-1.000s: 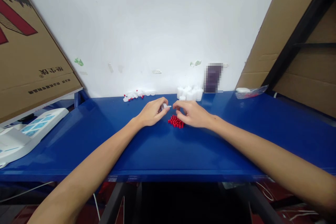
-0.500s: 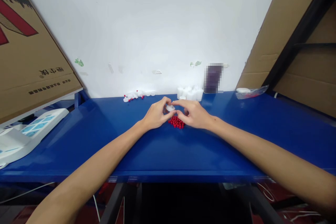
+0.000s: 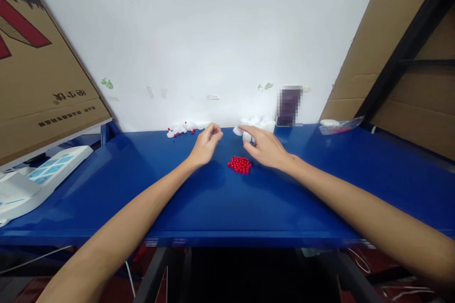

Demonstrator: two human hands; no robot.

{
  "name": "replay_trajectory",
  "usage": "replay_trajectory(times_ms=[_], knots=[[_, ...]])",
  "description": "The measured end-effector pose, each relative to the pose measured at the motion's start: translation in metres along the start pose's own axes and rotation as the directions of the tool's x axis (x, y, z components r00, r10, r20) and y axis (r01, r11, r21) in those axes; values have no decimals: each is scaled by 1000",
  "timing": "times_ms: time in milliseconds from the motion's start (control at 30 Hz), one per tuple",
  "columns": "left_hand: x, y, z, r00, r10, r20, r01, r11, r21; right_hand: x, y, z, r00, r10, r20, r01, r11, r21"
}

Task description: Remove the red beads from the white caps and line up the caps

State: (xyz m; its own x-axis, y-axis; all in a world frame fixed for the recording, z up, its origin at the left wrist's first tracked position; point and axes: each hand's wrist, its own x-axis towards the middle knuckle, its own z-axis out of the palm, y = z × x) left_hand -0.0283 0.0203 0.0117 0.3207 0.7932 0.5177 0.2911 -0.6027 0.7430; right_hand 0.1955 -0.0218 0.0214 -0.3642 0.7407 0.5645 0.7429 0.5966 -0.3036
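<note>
My left hand (image 3: 206, 144) is raised above the blue table, its fingers loosely curled and a small gap between thumb and forefinger; nothing shows in them. To its right, my right hand (image 3: 265, 147) has its forefinger stretched out and its thumb apart. The forefinger's tip is at a small white rounded piece (image 3: 236, 130); whether they touch I cannot tell. A white cylindrical container (image 3: 247, 137) shows between that forefinger and thumb, partly hidden. Nearer me, between the hands, lies a cluster of small red beads or caps (image 3: 239, 164).
White containers (image 3: 265, 124) stand against the wall behind my right hand. White pieces with red bits (image 3: 181, 129) lie at the back left. A white power strip (image 3: 53, 175) is at far left, a clear plastic bag (image 3: 341, 125) at back right. Cardboard (image 3: 50, 75) flanks the table.
My hands have come apart: the left moved left and the right slightly back. The white piece that was between their fingers is no longer there; a white piece shows by my right forefinger.
</note>
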Motion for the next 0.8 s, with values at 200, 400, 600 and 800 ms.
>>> replay_trajectory(times_ms=[200,400,600,800], knots=[[12,-26,-28,997,-75,-12,75,997,-3,2,18,3,997,61,45,-54,987,-150],[20,-46,-36,982,-183,-34,179,979,-93,3,24,7,989,122,89,-102,974,-204],[23,-42,-36,963,-266,-50,251,948,-197,4,29,8,986,123,116,-95,971,-221],[13,-37,-31,1000,-13,29,7,980,198,5,33,10,983,123,133,-90,969,-229]])
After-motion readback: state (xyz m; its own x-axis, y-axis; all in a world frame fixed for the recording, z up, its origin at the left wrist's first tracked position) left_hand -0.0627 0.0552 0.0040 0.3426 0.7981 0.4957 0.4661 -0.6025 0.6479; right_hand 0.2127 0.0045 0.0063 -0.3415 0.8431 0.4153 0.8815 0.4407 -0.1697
